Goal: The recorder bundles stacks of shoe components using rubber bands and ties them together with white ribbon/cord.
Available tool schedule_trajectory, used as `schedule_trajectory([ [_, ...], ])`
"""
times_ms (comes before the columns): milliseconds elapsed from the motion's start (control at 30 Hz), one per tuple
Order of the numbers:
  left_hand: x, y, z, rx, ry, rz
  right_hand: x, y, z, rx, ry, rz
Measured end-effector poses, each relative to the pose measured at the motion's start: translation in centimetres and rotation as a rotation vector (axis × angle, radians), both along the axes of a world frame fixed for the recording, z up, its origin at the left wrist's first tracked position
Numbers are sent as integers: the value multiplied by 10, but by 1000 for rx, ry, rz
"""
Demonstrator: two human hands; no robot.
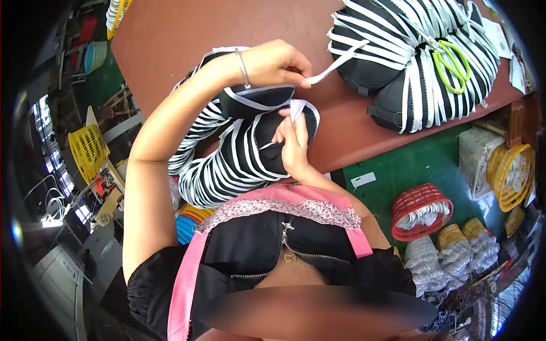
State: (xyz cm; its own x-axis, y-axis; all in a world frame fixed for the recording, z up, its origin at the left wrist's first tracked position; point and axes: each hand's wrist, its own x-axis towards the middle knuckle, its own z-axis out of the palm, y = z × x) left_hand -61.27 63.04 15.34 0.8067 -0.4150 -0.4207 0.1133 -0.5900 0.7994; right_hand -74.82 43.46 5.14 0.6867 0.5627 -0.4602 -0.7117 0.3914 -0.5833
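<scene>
My left hand [278,65], with a bangle at the wrist, is raised over the table and pinches a narrow white strip [338,62]. The strip's free end points up to the right. Just below it, my right hand [294,142] is closed at the end of a stack of nested black pieces with white edging [227,156]. White material [297,108] stands up between its thumb and fingers. The stack bends in a U, and its other end [256,99] lies under my left wrist.
A second curved stack of black, white-edged pieces [443,85] lies at the table's far right, with green-handled scissors [453,65] on top. Below the reddish-brown table [216,23], a red basket [398,213] and a yellow basket [506,202] stand on the green floor. Another yellow basket [88,150] is at left.
</scene>
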Motion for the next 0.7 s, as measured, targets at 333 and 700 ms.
schedule_trajectory([
  [333, -73, 37, 9, 346, -273, 71, 31, 58, -13, -269, -474, 129],
  [700, -141, 98, -21, 600, -182, -410, 40, 61, -2, -374, -241, 146],
])
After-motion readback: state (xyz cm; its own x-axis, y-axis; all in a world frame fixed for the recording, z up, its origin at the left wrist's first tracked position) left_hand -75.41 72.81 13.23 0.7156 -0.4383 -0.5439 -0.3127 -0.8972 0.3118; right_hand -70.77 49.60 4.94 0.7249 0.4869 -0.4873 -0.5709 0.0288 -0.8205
